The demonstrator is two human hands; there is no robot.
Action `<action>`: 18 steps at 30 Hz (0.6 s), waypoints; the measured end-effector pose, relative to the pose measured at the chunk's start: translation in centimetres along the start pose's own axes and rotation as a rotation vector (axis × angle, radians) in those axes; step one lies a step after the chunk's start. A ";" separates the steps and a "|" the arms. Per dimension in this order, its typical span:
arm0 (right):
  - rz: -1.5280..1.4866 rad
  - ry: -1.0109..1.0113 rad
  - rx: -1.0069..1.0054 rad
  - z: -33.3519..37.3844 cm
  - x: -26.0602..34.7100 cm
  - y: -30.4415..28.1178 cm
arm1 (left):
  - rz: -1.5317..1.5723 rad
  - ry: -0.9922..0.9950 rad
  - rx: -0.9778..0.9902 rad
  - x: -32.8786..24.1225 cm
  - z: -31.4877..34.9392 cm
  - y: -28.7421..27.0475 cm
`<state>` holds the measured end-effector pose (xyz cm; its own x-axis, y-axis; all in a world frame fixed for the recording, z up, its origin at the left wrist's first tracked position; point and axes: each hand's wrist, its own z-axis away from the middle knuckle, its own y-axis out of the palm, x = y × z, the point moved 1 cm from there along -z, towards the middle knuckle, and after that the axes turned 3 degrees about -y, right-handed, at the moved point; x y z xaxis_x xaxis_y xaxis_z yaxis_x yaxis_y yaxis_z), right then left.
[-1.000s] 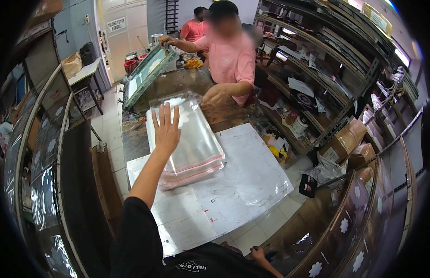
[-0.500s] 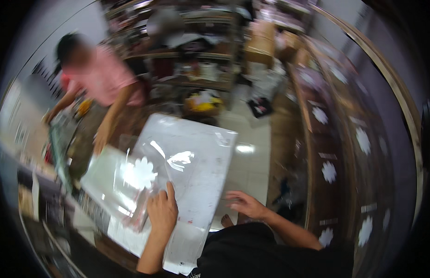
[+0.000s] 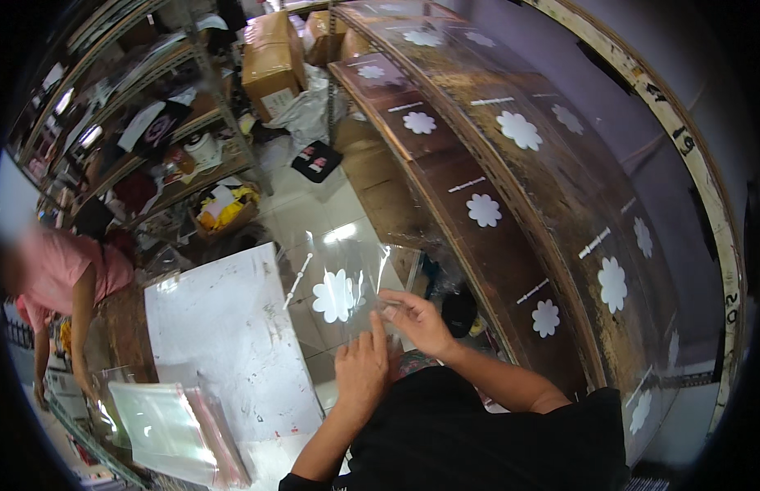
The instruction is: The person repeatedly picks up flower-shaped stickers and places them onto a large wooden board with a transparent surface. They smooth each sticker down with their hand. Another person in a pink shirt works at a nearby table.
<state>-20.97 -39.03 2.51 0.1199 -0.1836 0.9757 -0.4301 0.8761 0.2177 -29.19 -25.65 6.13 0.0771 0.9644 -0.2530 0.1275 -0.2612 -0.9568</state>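
Note:
A clear plastic sheet printed with a white flower and a short white line (image 3: 334, 296) hangs in front of me, past the right edge of the white board. My left hand (image 3: 364, 368) holds its near edge, index finger pointing forward and the other fingers curled. My right hand (image 3: 418, 324) pinches the sheet's near right corner between thumb and fingers, close beside the left fingertips. Beyond my left arm lies a stack of clear plastic sheets (image 3: 169, 430) on the near left of the white board (image 3: 224, 319).
To the right, long wooden shelves (image 3: 478, 176) carry rows of clear sheets with white flowers. A person in a pink shirt (image 3: 57, 274) reaches over the table at left. Cardboard boxes (image 3: 272, 57), a black cloth (image 3: 316, 161) and a metal rack (image 3: 224, 106) stand or lie farther off.
My left hand has moved right from the stack, and a clear sheet with a white flower is now off the stack. My right hand has come up and closed on it. The view has turned right.

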 end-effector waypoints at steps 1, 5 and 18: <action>0.110 0.023 -0.080 -0.5 -0.3 -1.5 | 0.072 0.030 0.059 -1.0 -0.3 0.0; 0.273 0.109 -0.050 -2.7 0.3 -8.8 | 0.357 0.167 0.074 -3.3 0.3 2.2; 0.485 0.036 -0.437 -11.3 2.4 -33.7 | 0.591 -0.504 0.584 0.0 11.2 21.6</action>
<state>3.92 -63.98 -2.77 0.0372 0.2862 0.9575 -0.0409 0.9578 -0.2847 -37.56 -30.85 -16.10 -0.4787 0.6245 -0.6171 -0.3173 -0.7785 -0.5416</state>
